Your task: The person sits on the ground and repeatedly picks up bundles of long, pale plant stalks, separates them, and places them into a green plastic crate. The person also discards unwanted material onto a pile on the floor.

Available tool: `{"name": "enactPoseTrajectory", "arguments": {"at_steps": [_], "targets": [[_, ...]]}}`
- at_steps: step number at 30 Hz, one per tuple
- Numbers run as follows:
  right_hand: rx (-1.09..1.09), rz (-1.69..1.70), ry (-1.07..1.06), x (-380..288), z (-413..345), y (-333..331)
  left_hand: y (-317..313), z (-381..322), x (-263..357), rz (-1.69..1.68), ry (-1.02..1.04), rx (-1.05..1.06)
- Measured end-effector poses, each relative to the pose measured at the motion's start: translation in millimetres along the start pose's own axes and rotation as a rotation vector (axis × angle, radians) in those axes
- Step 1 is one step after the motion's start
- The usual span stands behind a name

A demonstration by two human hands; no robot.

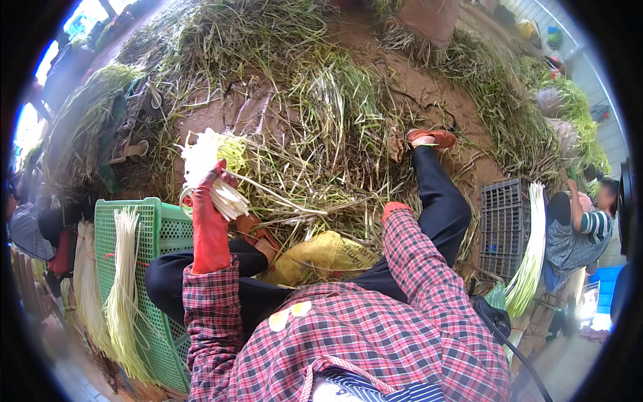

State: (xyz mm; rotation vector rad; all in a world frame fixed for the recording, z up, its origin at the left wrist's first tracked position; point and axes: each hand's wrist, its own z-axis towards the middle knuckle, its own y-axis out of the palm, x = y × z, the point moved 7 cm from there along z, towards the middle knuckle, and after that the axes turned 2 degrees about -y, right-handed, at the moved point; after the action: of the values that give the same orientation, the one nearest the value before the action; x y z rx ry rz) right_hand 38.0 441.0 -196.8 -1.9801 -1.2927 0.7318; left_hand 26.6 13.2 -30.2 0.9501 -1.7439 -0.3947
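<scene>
My left hand [210,221], in a red rubber glove, grips a bunch of pale, blanched leafy stalks [228,198]. Their white cut ends point down and to the right, and the bunch's curled yellow-white mass rises above the fingers. One long pale stalk [281,193] stretches from beside this hand to the right over the litter. Of my right hand [395,207] only a small red gloved part shows past the checked sleeve, over the cut greenery; its fingers are hidden. Between my legs lies a yellow sack [321,256] bearing writing.
Left of me stands a green plastic crate [173,231] with a tied bundle of long pale stalks [123,281] against it. A grey crate [502,226] and another bundle [525,256] are at right. Cut greenery [331,100] covers the ground. A person [582,226] sits far right.
</scene>
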Motion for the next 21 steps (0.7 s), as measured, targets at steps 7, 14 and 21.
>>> {"name": "enactPoseTrajectory", "arguments": {"at_steps": [7,14,21], "targets": [[-0.372,0.976,-0.915,-189,-99,-53,7,-9,-33,0.019,-0.140,-0.053],[-0.400,0.767,-0.791,-219,-133,-36,-7,-5,-34,-0.007,-0.150,-0.066],[-0.001,-0.216,-0.446,-34,-60,-30,-18,9,-11,-0.086,-0.031,-0.178]]}}
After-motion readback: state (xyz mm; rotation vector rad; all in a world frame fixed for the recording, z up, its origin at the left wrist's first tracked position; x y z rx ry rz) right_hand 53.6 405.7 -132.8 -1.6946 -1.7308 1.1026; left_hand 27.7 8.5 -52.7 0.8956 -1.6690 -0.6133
